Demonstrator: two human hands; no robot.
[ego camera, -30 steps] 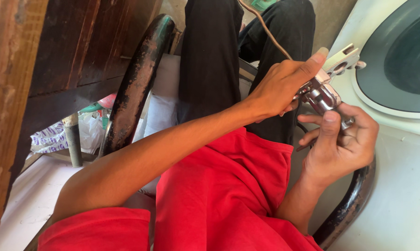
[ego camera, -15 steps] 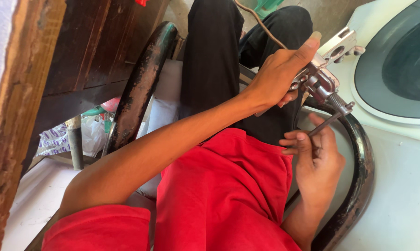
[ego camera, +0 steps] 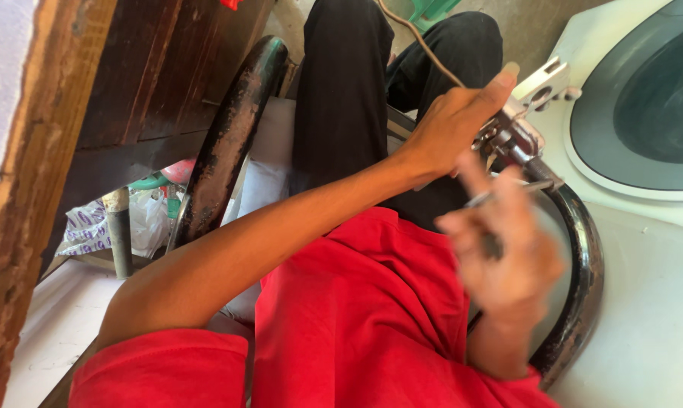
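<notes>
Left hands side: left hand [ego camera: 451,125] is closed around a small metal mechanism [ego camera: 511,136], thumb stretched up along its top, fingers wrapped beneath it.
Right hands side: right hand [ego camera: 507,253] is blurred; its fingers look curled in a pinch on a thin metal tool [ego camera: 507,193], though the blur hides the exact grip.
Metal mechanism: silvery, with a pale flat bracket [ego camera: 541,79] sticking out at its upper right; it sits above the black curved chair arm [ego camera: 579,249] and just beside the white appliance.
Thin tool: a slim grey rod, lying roughly level, its far tip just under the mechanism; whether they touch cannot be told.
Cord: a tan cord [ego camera: 420,41] runs from the top edge down to the left hand.
Right of the hands: white washing machine top [ego camera: 643,302] with a round grey-tinted lid [ego camera: 643,106].
Lap: red shirt [ego camera: 356,317] nearest the camera, black trousers [ego camera: 341,98] stretching away towards the floor.
Other chair arm: a second black curved arm [ego camera: 232,136], scuffed, to the left of the legs.
Left edge: rough wooden post [ego camera: 32,189] and dark wooden planks [ego camera: 156,75].
Below the planks: a grey pipe [ego camera: 118,227], a crumpled printed plastic bag [ego camera: 84,227], and green and pink items [ego camera: 168,177] too small to identify.
</notes>
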